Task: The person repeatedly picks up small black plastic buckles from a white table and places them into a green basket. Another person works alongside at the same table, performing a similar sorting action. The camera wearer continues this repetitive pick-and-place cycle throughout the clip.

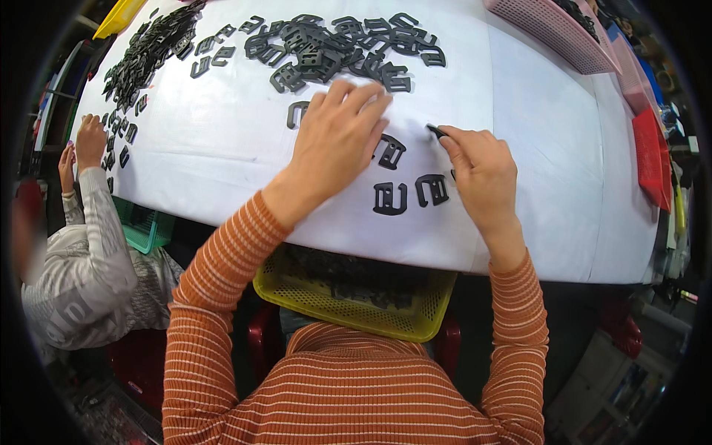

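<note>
My right hand [482,174] is closed in a pinch on a black plastic buckle piece [437,131], seen nearly edge-on just above the table. Over the table's middle reaches my left hand [330,141], fingers apart and slightly blurred; what lies beneath its palm is hidden. One loose buckle piece [297,113] shows to the left of that hand, and another [391,151] is partly covered by its edge. Closer to me lie two flat buckle pieces, one on the left [389,199] and one on the right [432,190]. A heap of the same pieces [319,55] sits beyond my left fingers.
A white-covered table [549,222] spans the view. On my lap rests a yellow basket [356,315] holding dark pieces. Pink baskets [549,30] and a red bin [651,159] line the right edge. At left, another person's hand [90,141] is near a second black pile [152,55].
</note>
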Tool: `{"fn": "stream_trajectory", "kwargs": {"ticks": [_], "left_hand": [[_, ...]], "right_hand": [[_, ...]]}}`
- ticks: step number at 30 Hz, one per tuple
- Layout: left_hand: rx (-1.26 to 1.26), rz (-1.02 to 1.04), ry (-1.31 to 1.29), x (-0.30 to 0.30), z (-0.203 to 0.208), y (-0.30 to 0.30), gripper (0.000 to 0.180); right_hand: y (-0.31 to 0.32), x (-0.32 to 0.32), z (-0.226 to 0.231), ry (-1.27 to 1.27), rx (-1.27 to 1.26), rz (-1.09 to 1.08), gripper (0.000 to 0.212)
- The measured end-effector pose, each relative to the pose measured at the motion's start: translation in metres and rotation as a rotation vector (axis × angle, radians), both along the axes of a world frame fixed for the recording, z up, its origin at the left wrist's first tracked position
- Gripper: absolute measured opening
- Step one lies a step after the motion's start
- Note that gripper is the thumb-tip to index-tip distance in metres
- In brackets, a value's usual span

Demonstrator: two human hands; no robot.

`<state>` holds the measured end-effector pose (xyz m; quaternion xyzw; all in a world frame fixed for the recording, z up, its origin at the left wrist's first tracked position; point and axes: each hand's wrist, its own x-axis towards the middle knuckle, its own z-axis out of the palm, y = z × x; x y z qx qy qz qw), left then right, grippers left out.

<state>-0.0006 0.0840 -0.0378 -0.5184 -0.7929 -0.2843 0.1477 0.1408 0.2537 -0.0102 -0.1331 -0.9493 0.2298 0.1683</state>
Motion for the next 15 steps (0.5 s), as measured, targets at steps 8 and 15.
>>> {"fn": "stream_trajectory", "kwargs": {"ticks": [8,15], "left_hand": [[-0.115,-0.126,0.132,-0.007,-0.014,0.033,0.039],[-0.104,-0.008,0.260,-0.059,-0.013,0.030,0.027]], "right_hand": [[0.047,-0.055,0.001,0.101,0.057,0.114,0.024],[0.034,-0.054,-0.012,0.027,0.229,0.333,0.029]]}}
